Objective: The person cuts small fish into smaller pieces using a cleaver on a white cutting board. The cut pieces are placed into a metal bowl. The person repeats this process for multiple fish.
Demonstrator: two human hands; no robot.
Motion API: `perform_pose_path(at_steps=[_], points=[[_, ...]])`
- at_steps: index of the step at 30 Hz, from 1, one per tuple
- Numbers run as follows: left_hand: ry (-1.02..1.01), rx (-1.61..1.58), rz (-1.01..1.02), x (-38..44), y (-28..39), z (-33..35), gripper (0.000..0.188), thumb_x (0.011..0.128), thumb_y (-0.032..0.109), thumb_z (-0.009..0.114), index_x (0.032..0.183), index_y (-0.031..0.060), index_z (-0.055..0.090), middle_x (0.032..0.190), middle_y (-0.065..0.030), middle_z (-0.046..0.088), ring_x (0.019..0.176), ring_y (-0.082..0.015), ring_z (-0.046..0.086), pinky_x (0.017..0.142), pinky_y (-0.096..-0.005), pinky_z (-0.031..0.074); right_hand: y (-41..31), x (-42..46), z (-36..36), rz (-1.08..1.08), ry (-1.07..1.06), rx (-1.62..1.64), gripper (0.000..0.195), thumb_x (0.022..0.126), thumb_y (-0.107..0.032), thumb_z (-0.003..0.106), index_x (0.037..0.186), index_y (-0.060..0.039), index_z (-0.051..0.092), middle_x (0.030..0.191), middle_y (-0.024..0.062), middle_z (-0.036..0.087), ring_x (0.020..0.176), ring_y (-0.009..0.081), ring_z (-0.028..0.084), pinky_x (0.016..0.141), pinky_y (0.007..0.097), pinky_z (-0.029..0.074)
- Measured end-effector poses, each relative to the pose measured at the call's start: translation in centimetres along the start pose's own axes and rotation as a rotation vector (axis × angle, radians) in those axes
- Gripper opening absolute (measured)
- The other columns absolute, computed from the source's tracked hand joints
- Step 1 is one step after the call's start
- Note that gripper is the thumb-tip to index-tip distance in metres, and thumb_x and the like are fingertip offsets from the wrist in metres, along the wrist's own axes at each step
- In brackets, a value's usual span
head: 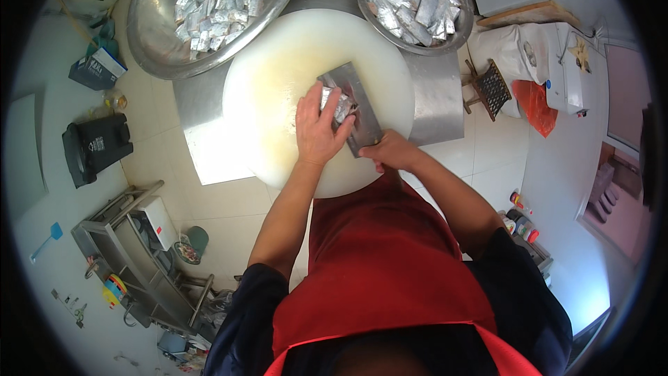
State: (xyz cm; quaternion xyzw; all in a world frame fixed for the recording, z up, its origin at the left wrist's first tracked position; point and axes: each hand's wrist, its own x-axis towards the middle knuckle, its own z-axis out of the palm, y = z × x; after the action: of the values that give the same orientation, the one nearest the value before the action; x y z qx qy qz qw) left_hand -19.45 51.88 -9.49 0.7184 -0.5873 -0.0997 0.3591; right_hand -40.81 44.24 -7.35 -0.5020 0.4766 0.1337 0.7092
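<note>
My right hand (391,150) grips a wide-bladed cleaver (362,104) at its handle end. The blade's broad face is turned up over a round white cutting board (261,115). Several silvery fish pieces (338,104) lie against the blade. Spread across them, my left hand (321,128) presses them to the metal with its fingers and thumb. The palm side of that hand is hidden, and so is part of the fish. Whether the blade touches the board I cannot tell.
Beyond the board, a large steel basin (156,36) of small fish pieces stands at left, a smaller steel bowl (466,15) of longer pieces at right. A steel table (438,115) is under the board. A black bin (99,146), metal rack (112,243) and woven stool (490,91) stand around.
</note>
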Motion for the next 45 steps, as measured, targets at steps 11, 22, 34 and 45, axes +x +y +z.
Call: perform_pose_path(at_steps=[11, 22, 34, 45], points=[[0.333, -0.218, -0.096, 2.7, 1.7, -5.3, 0.043, 0.096, 0.013, 0.072, 0.136, -0.0022, 0.068, 0.153, -0.0266, 0.054, 0.138, -0.0436, 0.055, 0.117, -0.0476, 0.045, -8.5, -2.1, 9.2, -0.224, 0.107, 0.042, 0.023, 0.095, -0.016, 0.067, 0.095, 0.0069, 0.065, 0.066, 0.0102, 0.063, 0.050, 0.0195, 0.063, 0.053, 0.0375, 0.054], [0.535, -0.852, -0.536, 22.2, -9.8, -17.2, 0.045, 0.104, 0.019, 0.070, 0.145, 0.0051, 0.061, 0.141, -0.0087, 0.065, 0.122, -0.0183, 0.061, 0.103, -0.0330, 0.050, -14.4, -7.4, 8.3, -0.445, 0.324, -0.184, 0.028, 0.097, -0.020, 0.062, 0.115, 0.0010, 0.069, 0.088, 0.0191, 0.076, 0.083, 0.0297, 0.076, 0.077, 0.0444, 0.060], [0.349, -0.693, -0.550, 6.6, -0.5, -11.6, 0.029, 0.111, 0.017, 0.062, 0.131, -0.0029, 0.065, 0.132, -0.0139, 0.070, 0.123, -0.0228, 0.068, 0.111, -0.0400, 0.054, 0.3, -1.9, 6.1, -0.568, 0.865, -0.815, 0.044, 0.098, -0.016, 0.062, 0.142, -0.0179, 0.065, 0.095, 0.0122, 0.067, 0.093, 0.0344, 0.069, 0.086, 0.0516, 0.053], [0.105, -0.432, -0.470, -3.0, 5.6, -7.4, 0.027, 0.109, 0.011, 0.059, 0.130, -0.0020, 0.068, 0.123, -0.0116, 0.071, 0.108, -0.0205, 0.065, 0.099, -0.0339, 0.053, 5.0, -1.7, 5.9, -0.729, 0.918, -0.789, 0.035, 0.101, -0.019, 0.053, 0.134, -0.0136, 0.065, 0.139, 0.0128, 0.057, 0.136, 0.0311, 0.052, 0.110, 0.0528, 0.040]])
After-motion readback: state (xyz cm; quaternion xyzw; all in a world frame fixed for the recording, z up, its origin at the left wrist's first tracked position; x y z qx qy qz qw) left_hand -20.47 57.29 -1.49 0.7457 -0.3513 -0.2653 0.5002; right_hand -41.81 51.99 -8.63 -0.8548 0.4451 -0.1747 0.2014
